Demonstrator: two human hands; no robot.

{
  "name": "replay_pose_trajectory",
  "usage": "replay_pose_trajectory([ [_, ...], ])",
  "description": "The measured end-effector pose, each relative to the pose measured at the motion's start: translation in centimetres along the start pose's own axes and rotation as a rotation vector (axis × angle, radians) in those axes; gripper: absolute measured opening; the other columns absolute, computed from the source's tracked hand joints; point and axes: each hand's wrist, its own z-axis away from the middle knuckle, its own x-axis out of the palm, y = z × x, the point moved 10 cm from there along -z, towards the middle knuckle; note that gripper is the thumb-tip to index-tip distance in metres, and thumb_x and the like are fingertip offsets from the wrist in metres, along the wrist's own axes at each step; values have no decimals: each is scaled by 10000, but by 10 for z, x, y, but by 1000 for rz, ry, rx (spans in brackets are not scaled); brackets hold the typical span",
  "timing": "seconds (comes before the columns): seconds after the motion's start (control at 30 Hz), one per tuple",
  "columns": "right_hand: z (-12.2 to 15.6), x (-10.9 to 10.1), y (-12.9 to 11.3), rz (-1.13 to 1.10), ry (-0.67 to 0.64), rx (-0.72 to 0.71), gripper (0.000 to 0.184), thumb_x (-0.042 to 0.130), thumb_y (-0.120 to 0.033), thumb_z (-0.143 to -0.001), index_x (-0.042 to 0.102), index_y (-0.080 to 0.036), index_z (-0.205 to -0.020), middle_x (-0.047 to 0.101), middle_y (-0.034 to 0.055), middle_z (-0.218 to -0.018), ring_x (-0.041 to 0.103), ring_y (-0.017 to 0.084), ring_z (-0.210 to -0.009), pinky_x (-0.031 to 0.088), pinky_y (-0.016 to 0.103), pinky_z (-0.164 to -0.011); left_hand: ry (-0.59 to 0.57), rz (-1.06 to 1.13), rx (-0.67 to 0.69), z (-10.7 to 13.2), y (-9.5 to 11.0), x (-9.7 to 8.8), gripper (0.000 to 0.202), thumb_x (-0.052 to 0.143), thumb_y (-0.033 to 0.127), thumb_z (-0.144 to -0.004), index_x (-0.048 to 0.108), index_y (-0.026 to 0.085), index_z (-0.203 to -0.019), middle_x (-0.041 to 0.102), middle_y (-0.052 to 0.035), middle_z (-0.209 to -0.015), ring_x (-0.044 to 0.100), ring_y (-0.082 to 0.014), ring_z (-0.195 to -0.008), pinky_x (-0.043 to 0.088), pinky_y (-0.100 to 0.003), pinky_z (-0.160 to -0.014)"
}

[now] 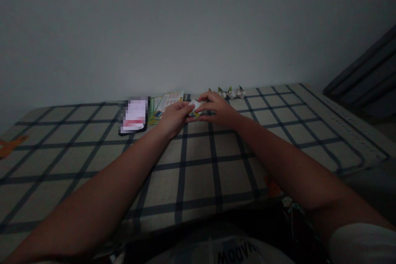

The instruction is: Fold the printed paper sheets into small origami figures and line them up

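A small folded piece of printed paper [194,107], white with green and yellow patches, is held above the far part of the table. My left hand [175,116] pinches its left side, thumb on top. On the other side my right hand [218,109] has its fingers curved around the paper's right edge. The fingers partly cover the paper, so its full shape is hidden. Behind my right hand, several small folded paper shapes [230,92] stand in a row near the wall.
Printed leaflets [169,100] lie left of my hands. Beside them is a dark-edged device with a blurred bright screen [133,116]. A checked cloth [198,181] covers the table, which meets a plain wall [192,29]. Dark folded fabric [368,74] hangs at the right.
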Motion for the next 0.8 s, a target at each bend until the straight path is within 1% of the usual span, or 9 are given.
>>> replay_pose_trajectory([
  [0.13, 1, -2, 0, -19, 20, -12, 293, 667, -486, -916, 778, -231, -1008, 609, 86, -1115, 576, 208, -1075, 459, 383, -939, -2, -21, 6, -2, -4, -2, 305, 876, 358, -651, 674, 155, -755, 662, 2, -742, 621, -104, -660, 589, -236, -630],
  [0.23, 0, -1, 3, -20, -6, 29, 338, 623, -526, -935, 785, -232, -974, 631, 81, -1076, 585, 207, -1041, 456, 386, -916, -14, -49, -2, -1, -6, -2, 313, 875, 364, -650, 667, 157, -759, 655, 1, -743, 634, -114, -672, 585, -241, -628],
  [0.3, -1, -4, 4, -22, 3, 55, 368, 590, -535, -953, 777, -219, -930, 654, 75, -1025, 591, 203, -992, 455, 385, -893, -20, -70, 2, 0, -5, -2, 314, 874, 372, -651, 674, 156, -760, 656, -4, -756, 634, -118, -685, 580, -239, -626],
  [0.43, -4, -10, 3, -37, 54, 61, 354, 584, -478, -975, 735, -194, -827, 686, 52, -890, 601, 182, -882, 459, 362, -850, -65, -65, 24, 2, -4, 2, 320, 865, 411, -661, 712, 161, -789, 683, -23, -821, 637, -132, -719, 585, -259, -638],
  [0.5, -4, -11, 6, -61, 72, 82, 314, 605, -451, -970, 725, -196, -830, 684, 40, -848, 604, 173, -846, 466, 344, -820, -86, -48, 29, 2, -4, 5, 319, 858, 424, -676, 734, 170, -826, 700, -30, -857, 646, -142, -746, 587, -264, -642],
  [0.57, -3, -12, 10, -92, 96, 100, 284, 639, -455, -948, 731, -197, -875, 677, 38, -856, 607, 168, -829, 472, 328, -782, -84, -48, 39, 3, -3, 6, 317, 853, 432, -696, 750, 176, -850, 710, -33, -876, 647, -141, -758, 583, -255, -641],
  [0.63, -2, -13, 10, -100, 104, 91, 282, 659, -461, -933, 739, -193, -895, 664, 46, -894, 610, 168, -847, 473, 325, -781, -68, -55, 56, 3, -1, 6, 323, 856, 445, -701, 756, 175, -847, 710, -32, -866, 642, -135, -756, 580, -248, -648],
  [0.73, -1, -9, 8, -73, 66, 76, 293, 632, -443, -954, 738, -184, -870, 642, 54, -923, 601, 176, -895, 466, 340, -825, -48, -56, 69, 3, 2, 5, 354, 870, 467, -685, 761, 168, -840, 714, -35, -860, 642, -134, -758, 584, -258, -673],
  [0.8, -1, -7, 11, -61, 42, 99, 298, 606, -430, -969, 730, -180, -866, 629, 55, -934, 588, 179, -904, 463, 346, -835, -47, -41, 70, 3, 3, 6, 376, 875, 481, -676, 763, 165, -845, 722, -41, -869, 647, -138, -756, 590, -270, -686],
])
